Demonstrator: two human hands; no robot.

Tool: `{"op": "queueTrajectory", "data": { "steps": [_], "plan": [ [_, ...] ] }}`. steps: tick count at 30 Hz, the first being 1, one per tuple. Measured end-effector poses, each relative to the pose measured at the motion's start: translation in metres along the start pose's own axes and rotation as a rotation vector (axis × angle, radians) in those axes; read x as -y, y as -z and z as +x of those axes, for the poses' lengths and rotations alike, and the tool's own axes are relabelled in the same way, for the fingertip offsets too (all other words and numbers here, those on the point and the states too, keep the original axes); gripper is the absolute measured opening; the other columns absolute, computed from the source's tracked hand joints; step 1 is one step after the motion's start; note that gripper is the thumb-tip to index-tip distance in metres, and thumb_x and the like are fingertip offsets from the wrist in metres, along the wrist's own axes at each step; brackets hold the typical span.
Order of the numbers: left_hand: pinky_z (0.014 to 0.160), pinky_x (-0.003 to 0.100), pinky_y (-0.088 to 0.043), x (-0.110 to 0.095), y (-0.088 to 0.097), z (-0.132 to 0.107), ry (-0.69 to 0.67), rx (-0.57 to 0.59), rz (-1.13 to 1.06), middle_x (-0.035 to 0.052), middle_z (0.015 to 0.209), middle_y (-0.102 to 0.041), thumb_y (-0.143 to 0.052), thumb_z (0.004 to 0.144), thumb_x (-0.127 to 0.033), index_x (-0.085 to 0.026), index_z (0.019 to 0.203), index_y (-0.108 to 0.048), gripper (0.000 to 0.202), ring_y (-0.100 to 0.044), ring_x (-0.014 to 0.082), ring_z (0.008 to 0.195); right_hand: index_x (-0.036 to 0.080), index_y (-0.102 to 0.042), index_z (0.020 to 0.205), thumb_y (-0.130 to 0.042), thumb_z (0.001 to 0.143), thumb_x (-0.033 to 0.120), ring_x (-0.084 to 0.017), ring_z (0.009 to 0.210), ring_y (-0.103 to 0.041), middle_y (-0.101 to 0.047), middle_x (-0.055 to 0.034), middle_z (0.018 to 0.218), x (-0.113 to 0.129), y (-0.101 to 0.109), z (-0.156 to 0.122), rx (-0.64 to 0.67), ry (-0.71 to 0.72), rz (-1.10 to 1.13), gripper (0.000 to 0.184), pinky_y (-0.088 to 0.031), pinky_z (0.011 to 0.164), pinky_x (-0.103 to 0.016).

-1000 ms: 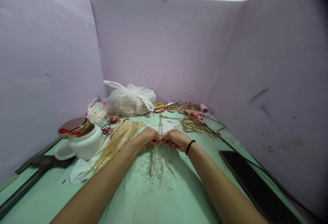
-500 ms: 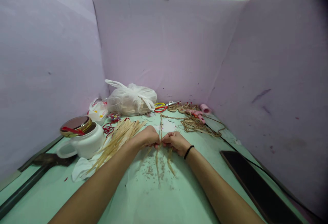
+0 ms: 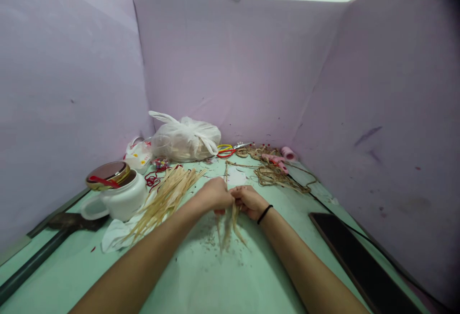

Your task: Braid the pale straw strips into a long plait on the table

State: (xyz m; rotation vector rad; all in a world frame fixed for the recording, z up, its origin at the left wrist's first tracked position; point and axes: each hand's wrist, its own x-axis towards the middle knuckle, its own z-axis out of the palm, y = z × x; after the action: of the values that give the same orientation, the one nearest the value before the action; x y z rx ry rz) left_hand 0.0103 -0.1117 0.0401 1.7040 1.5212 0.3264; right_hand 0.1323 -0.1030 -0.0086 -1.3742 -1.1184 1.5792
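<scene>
My left hand (image 3: 214, 194) and my right hand (image 3: 248, 201) meet at the middle of the green table (image 3: 201, 280), both closed in a pinch on a few dry straw strands (image 3: 227, 228). The loose ends of the strands hang toward me and brush the table. A thin braided cord (image 3: 226, 173) runs away from my fingers toward the back. A black band circles my right wrist. A bundle of loose straw strips (image 3: 166, 196) lies just left of my left hand.
A white pot with a brass lid (image 3: 114, 190) stands at the left. At the back lie a white plastic bag (image 3: 184, 138), scissors (image 3: 230, 149), tangled twine (image 3: 273, 174) and a pink glue gun (image 3: 273, 160). A dark board (image 3: 355, 256) lies at the right. Purple partitions enclose the table.
My hands have drawn closer together and the hanging strand ends have gathered into a tighter bunch. The view has shifted slightly.
</scene>
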Motion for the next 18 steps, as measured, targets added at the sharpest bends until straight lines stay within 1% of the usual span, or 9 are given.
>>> {"op": "queueTrajectory", "data": {
  "steps": [2,3,5,7,8,9,11,14,18],
  "plan": [
    [0.039,0.022,-0.029,0.005,0.015,0.007,0.091,-0.068,0.033,0.0024,0.038,-0.048,-0.056,0.064,-0.02,-0.011,0.048,-0.057,0.019,-0.039,0.01,0.032,0.014,-0.046,0.047,-0.049,0.056,0.011,-0.001,0.03,-0.017,-0.027,0.0091,0.033,0.001,0.003,0.0,0.068,-0.024,0.022,0.01,-0.008,0.032,-0.017],
    [0.037,0.021,-0.028,0.008,0.02,0.012,0.147,-0.055,-0.05,0.0011,0.037,-0.047,-0.054,0.066,-0.019,-0.011,0.05,-0.058,0.018,-0.036,0.0082,0.031,0.013,-0.047,0.049,-0.049,0.058,0.012,-0.001,0.03,-0.017,-0.028,0.0092,0.032,0.001,0.004,0.001,0.095,-0.037,0.032,0.009,-0.008,0.032,-0.017],
    [0.036,0.017,-0.027,0.016,0.021,0.021,0.184,0.099,-0.312,0.0006,0.042,-0.05,-0.05,0.067,-0.011,-0.01,0.057,-0.059,0.014,-0.037,0.0054,0.032,0.012,-0.049,0.05,-0.051,0.059,0.012,-0.001,0.03,-0.018,-0.03,0.0085,0.032,0.001,0.006,0.001,0.133,-0.053,0.056,0.009,-0.009,0.032,-0.017],
    [0.036,0.014,-0.028,0.022,0.015,0.029,0.195,0.275,-0.511,0.0022,0.049,-0.055,-0.047,0.068,-0.006,-0.008,0.061,-0.059,0.014,-0.041,0.0036,0.035,0.012,-0.05,0.05,-0.052,0.059,0.012,-0.001,0.03,-0.021,-0.038,0.0063,0.034,0.0,0.006,0.002,0.143,-0.052,0.08,0.009,-0.01,0.032,-0.016],
    [0.036,0.013,-0.029,0.024,0.011,0.032,0.203,0.333,-0.575,0.003,0.051,-0.056,-0.046,0.069,-0.005,-0.007,0.062,-0.059,0.015,-0.043,0.0032,0.037,0.012,-0.051,0.051,-0.053,0.059,0.011,-0.001,0.03,-0.023,-0.042,0.0049,0.036,0.0,0.006,0.002,0.146,-0.049,0.093,0.009,-0.012,0.032,-0.016],
    [0.036,0.012,-0.029,0.025,0.007,0.034,0.216,0.356,-0.614,0.0032,0.051,-0.056,-0.045,0.069,-0.004,-0.007,0.062,-0.059,0.016,-0.044,0.0031,0.037,0.011,-0.052,0.052,-0.053,0.059,0.011,-0.001,0.031,-0.024,-0.046,0.0038,0.038,0.0,0.006,0.002,0.15,-0.047,0.104,0.007,-0.013,0.032,-0.016],
    [0.035,0.012,-0.03,0.026,0.001,0.036,0.244,0.327,-0.646,0.002,0.048,-0.053,-0.045,0.069,-0.004,-0.006,0.06,-0.058,0.016,-0.043,0.0032,0.036,0.011,-0.054,0.054,-0.054,0.059,0.01,-0.001,0.031,-0.026,-0.05,0.0031,0.042,0.0,0.008,0.002,0.148,-0.046,0.103,0.005,-0.015,0.032,-0.015],
    [0.031,0.013,-0.026,0.027,-0.003,0.038,0.259,0.254,-0.618,-0.0012,0.04,-0.046,-0.048,0.066,-0.004,-0.007,0.056,-0.056,0.013,-0.037,0.0031,0.031,0.011,-0.055,0.056,-0.057,0.057,0.01,-0.001,0.033,-0.031,-0.052,0.0031,0.044,-0.001,0.011,0.003,0.145,-0.014,0.051,0.002,-0.019,0.034,-0.015],
    [0.029,0.015,-0.021,0.029,-0.002,0.038,0.148,0.239,-0.54,-0.0021,0.038,-0.044,-0.05,0.062,-0.008,-0.007,0.056,-0.057,0.008,-0.034,0.0037,0.03,0.012,-0.057,0.056,-0.058,0.056,0.011,-0.003,0.036,-0.037,-0.054,0.0027,0.045,-0.003,0.016,0.006,0.133,0.127,-0.12,0.001,-0.023,0.037,-0.016]
  ]
}}
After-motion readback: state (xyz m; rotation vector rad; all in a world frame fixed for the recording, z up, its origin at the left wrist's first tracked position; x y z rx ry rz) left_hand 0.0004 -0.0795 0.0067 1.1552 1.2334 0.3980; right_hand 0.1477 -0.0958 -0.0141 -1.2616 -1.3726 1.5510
